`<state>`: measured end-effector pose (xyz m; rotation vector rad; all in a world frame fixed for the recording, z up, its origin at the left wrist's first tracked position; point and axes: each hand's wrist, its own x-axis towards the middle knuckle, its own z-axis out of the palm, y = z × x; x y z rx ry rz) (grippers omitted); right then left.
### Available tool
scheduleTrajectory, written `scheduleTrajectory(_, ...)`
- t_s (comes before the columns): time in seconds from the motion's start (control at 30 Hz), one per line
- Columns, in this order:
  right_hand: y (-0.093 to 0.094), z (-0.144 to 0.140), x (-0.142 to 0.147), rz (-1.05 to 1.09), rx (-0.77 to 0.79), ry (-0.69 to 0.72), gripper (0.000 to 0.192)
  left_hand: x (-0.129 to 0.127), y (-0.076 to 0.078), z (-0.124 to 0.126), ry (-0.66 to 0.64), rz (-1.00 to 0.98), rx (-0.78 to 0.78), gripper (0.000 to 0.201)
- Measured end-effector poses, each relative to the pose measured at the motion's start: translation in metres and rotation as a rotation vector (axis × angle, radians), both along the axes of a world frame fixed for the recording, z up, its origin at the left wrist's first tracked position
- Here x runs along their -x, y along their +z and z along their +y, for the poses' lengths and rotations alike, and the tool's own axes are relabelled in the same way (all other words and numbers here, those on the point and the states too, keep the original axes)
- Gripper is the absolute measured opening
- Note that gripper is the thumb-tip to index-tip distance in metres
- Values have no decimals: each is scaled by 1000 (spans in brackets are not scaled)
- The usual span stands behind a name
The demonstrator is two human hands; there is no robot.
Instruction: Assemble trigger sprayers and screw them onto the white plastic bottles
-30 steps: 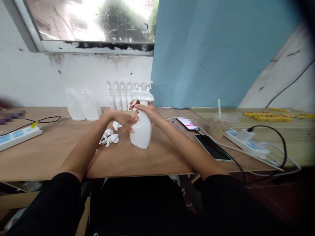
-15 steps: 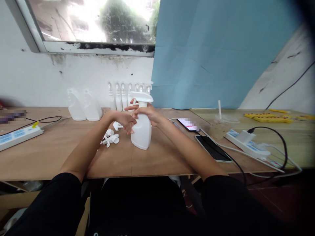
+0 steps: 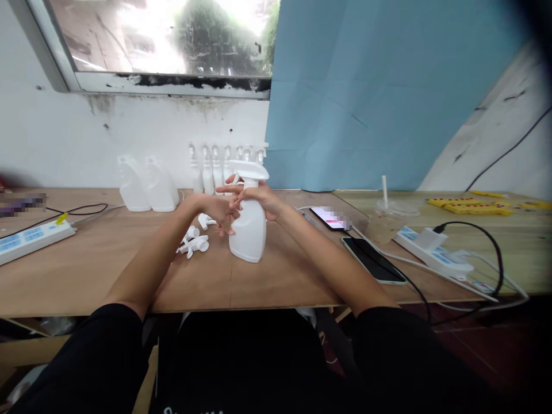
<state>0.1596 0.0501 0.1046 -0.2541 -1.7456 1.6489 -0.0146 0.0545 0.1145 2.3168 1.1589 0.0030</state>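
Note:
A white spray bottle (image 3: 248,233) stands upright on the wooden table (image 3: 267,276), a white trigger head (image 3: 250,170) on its neck. My right hand (image 3: 259,198) is wrapped around the neck just under that head. My left hand (image 3: 215,210) rests against the bottle's left shoulder, fingers spread and reaching to the collar. Loose white trigger heads (image 3: 194,238) lie on the table left of the bottle.
Two white bottles without heads (image 3: 146,185) and a row of assembled sprayers (image 3: 215,167) stand by the back wall. Two phones (image 3: 371,257) lie to the right, beside a plastic cup with a straw (image 3: 383,221) and a power strip (image 3: 435,250). Another power strip (image 3: 30,237) lies at left.
My hands have shifted slightly around the bottle's neck; my left fingers now reach higher toward the collar. The bottle stays in place.

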Motion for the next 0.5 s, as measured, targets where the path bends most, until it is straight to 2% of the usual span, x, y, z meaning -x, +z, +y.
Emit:
scheduleTrajectory(0.07,0,2,0,6,-10,22,42,-1,2,0,-26,97,86,22)
scheduleTrajectory(0.13,-1,3,0,9,-14,36,42,-1,3,0,-42,135,95,20)
scheduleTrajectory(0.23,-1,4,0,22,-15,34,37,-1,3,1,-72,125,78,18)
scheduleTrajectory(0.4,-2,4,0,18,-14,-25,26,-1,2,-1,-21,61,137,24)
scheduleTrajectory(0.5,-3,3,0,16,-14,-31,27,-1,0,1,-83,83,196,22)
